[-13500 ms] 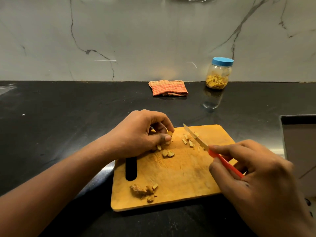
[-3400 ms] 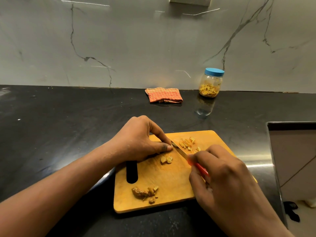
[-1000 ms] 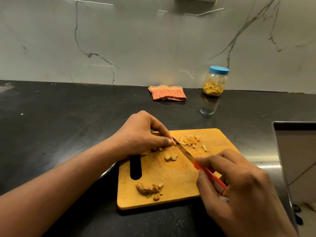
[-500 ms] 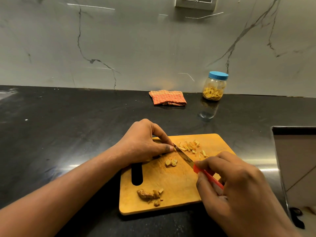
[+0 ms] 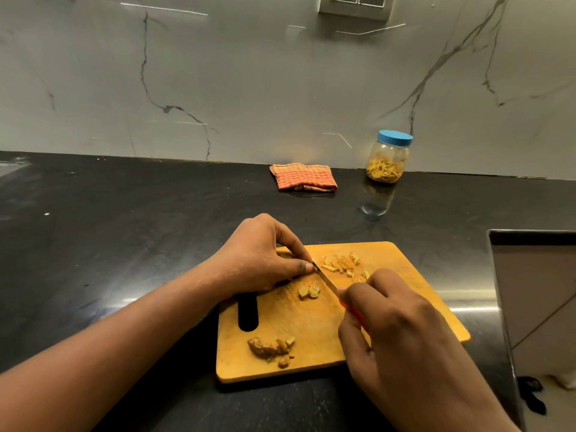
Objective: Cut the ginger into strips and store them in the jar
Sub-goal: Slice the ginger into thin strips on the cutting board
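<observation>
A wooden cutting board (image 5: pixel 311 319) lies on the black counter. My left hand (image 5: pixel 258 257) is curled over a small ginger piece at the board's far left, the piece mostly hidden under my fingertips. My right hand (image 5: pixel 396 335) grips a knife with an orange handle; the knife blade (image 5: pixel 325 277) angles up to my left fingertips. Cut ginger strips (image 5: pixel 341 265) lie right of the blade. Two ginger slices (image 5: pixel 308 291) sit mid-board. A ginger chunk with peelings (image 5: pixel 269 347) lies near the front edge. The jar (image 5: pixel 388 159), blue lid on, holds ginger strips by the wall.
A folded orange checked cloth (image 5: pixel 304 180) lies by the wall, left of the jar. A metal sink edge (image 5: pixel 498 275) borders the counter on the right. The board's handle slot (image 5: pixel 247 313) is at its left side.
The blade stays against my left fingertips with small cutting strokes over the last second. My right hand has slid a little closer along the knife. The view shifted slightly.
</observation>
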### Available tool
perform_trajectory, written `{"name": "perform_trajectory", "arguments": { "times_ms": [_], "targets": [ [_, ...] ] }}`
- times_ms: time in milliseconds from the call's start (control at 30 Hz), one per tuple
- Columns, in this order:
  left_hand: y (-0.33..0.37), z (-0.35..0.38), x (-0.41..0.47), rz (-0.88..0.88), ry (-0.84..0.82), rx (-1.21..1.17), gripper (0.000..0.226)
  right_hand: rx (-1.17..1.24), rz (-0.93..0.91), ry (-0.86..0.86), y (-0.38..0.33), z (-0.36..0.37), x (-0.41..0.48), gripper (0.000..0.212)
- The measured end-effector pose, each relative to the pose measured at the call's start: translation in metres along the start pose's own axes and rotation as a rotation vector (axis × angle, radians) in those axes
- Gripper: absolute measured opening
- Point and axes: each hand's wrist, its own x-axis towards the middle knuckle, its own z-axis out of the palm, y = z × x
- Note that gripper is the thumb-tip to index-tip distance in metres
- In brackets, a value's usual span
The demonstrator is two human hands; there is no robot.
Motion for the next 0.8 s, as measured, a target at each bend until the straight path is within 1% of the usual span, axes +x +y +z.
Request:
{"name": "perform_trajectory", "arguments": {
  "times_ms": [67,200,433,500,633,733,800],
  "targets": [
    [0.001,0.000,0.000,0.003,-0.001,0.008,0.006,0.010,0.001,0.004,0.001,-0.003,-0.003,0.018],
    [0.000,-0.001,0.001,0.010,-0.011,0.008,0.007,0.008,-0.036,0.068,0.006,-0.010,-0.014,0.011],
    [0.000,-0.003,0.000,0.007,-0.037,0.002,0.010,0.082,-0.028,0.149,0.015,-0.019,-0.018,0.015],
    [0.000,-0.003,-0.001,-0.002,-0.046,-0.009,0.009,0.109,-0.027,0.173,0.015,-0.019,-0.017,0.013],
    [0.000,-0.002,-0.001,0.003,-0.047,-0.004,0.008,0.120,-0.014,0.170,0.018,-0.017,-0.015,0.013],
    [-0.001,-0.002,-0.001,0.006,-0.048,0.002,0.008,0.140,-0.003,0.173,0.020,-0.016,-0.014,0.024],
    [-0.001,-0.002,0.000,0.013,-0.049,0.005,0.008,0.145,-0.001,0.175,0.019,-0.016,-0.014,0.024]
  ]
}}
